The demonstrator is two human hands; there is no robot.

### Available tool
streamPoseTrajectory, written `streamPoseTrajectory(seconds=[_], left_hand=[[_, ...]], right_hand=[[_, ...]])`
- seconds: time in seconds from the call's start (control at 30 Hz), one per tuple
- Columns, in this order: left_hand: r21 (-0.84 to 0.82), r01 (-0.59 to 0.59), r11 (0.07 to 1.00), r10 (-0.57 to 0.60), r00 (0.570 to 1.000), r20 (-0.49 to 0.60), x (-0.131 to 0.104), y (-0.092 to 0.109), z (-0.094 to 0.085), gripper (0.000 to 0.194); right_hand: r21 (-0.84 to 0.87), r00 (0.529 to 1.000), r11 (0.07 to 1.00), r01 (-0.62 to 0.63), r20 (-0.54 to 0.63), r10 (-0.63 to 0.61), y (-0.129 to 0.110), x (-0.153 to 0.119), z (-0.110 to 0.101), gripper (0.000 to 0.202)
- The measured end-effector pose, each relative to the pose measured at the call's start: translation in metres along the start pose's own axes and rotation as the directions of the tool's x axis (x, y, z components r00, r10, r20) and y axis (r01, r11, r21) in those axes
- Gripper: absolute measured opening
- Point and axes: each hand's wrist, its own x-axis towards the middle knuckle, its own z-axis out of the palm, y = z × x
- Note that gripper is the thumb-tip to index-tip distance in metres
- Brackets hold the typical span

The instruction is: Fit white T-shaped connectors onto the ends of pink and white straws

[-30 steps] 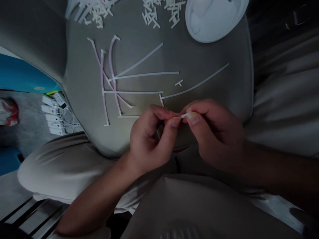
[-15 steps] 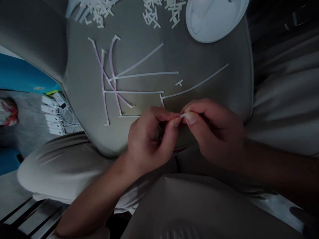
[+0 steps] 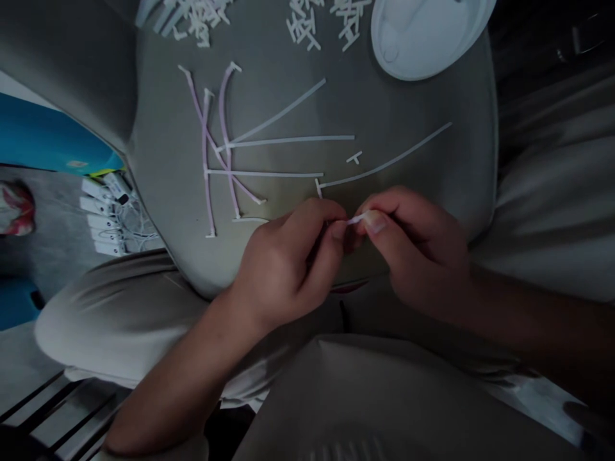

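My left hand [image 3: 288, 262] is closed, thumb and forefinger pinching a thin pinkish tube [image 3: 355, 219]. Facing it, my right hand [image 3: 418, 253] pinches a small white connector at the tube's end, mostly hidden under the thumb. Just beyond the fingers, a white T-shaped connector [image 3: 318, 187] joins a long clear tube [image 3: 389, 166] to a short pinkish piece running down behind my left hand. A loose T-connector [image 3: 354, 157] lies farther away. To the left lie several pinkish tubes [image 3: 206, 141] with white end fittings, joined to clear tubes [image 3: 288, 139].
All this lies on a grey padded seat [image 3: 423, 186]. Piles of white connectors [image 3: 302, 25] and a bundle of clear tubes [image 3: 168, 19] sit at the far edge, beside a white bowl [image 3: 427, 57]. White adapters with cables [image 3: 108, 218] are on the floor at left.
My hands have drawn slightly apart, so more of the thin tube shows between the fingertips. The whole view has shifted a little, with the seat's things appearing farther right.
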Motion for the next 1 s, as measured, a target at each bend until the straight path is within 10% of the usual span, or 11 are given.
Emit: streamPoseTrajectory(seconds=[1.0], left_hand=[[-0.051,-0.070,0.996,0.061,0.986,-0.158,0.000,0.005,0.018,0.020]], right_hand=[[-0.053,0.995,0.994,0.096,-0.002,-0.096,-0.002,-0.006,0.003,0.019]])
